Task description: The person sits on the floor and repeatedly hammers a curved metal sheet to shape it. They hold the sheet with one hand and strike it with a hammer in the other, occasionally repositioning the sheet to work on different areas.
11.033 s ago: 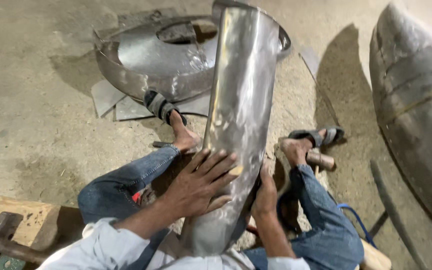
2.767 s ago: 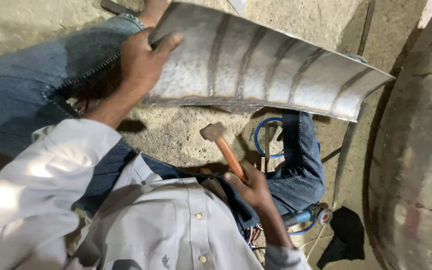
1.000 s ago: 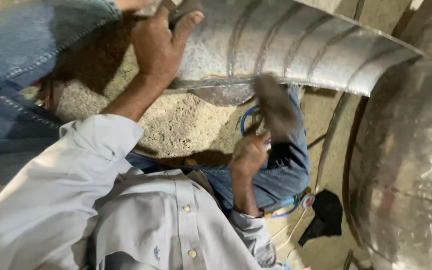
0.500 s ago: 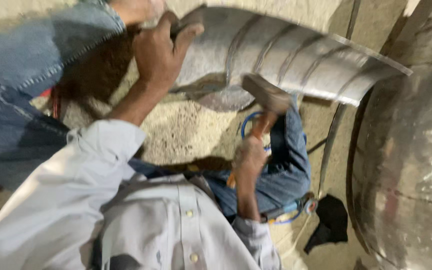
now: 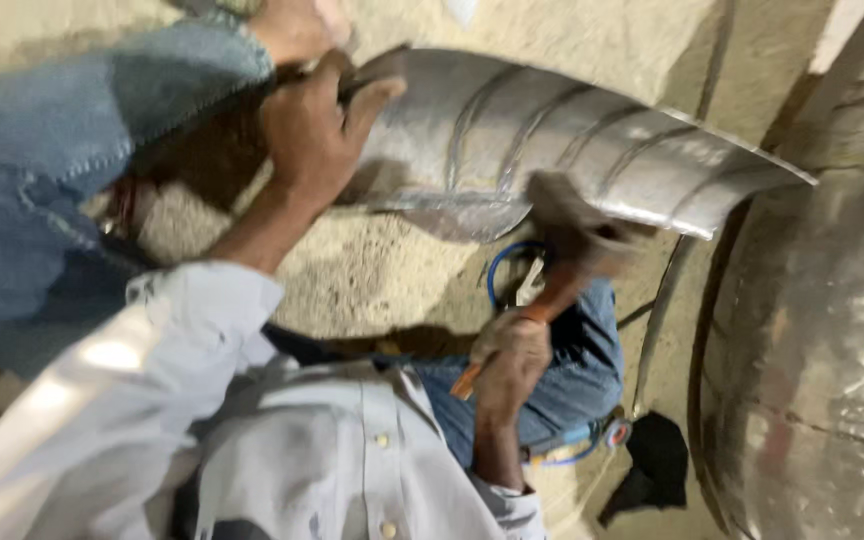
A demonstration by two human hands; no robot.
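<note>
A view from above looks down on a person sitting on a rough concrete floor [image 5: 372, 270], wearing a pale grey shirt [image 5: 282, 460] and blue jeans [image 5: 42, 190].

The left hand [image 5: 317, 135] is raised toward the upper middle of the view. Its palm and fingers are spread flat and pressed against the near end of a long curved sheet of grey metal [image 5: 572, 150], with the thumb pointing right along the surface. The sheet is ribbed with several raised bands running across it. It stretches from the hand toward the right, where its far end comes close to a large rounded metal vessel [image 5: 812, 370] that fills the right edge of the view; whether the two touch cannot be told.

The right hand [image 5: 512, 350] sits lower, near the middle of the view, above the right knee. Its fingers are curled tightly around the orange wooden handle of a hammer [image 5: 562, 260]. The hammer's head is blurred and points up toward the underside of the sheet, at or just below its lower edge; the blur makes contact hard to judge.

Beneath the hammer, a loop of blue cord [image 5: 507, 275] lies on the floor beside the right leg. A dark piece of cloth [image 5: 652, 470] lies on the floor near the lower right, just beside the base of the vessel.
</note>
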